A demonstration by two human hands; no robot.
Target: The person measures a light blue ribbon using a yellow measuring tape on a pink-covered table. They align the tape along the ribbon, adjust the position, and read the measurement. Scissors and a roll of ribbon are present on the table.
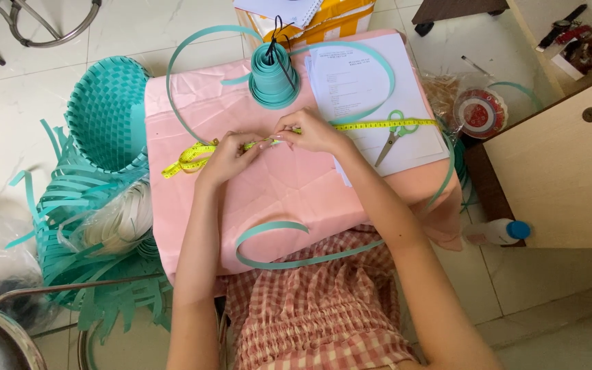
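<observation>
A yellow measuring tape lies stretched across a small table under a pink cloth. My left hand pinches the tape near its bunched left end. My right hand pinches it a little further right, the fingertips of both hands nearly touching. A long teal plastic strip curls over the table's front edge toward my lap and loops around the back. A coiled roll of the same teal strip stands just beyond my hands.
Green-handled scissors rest on white papers at the right. A woven teal basket and loose teal strips lie on the floor at left. A wooden cabinet, a white bottle and a cardboard box stand around.
</observation>
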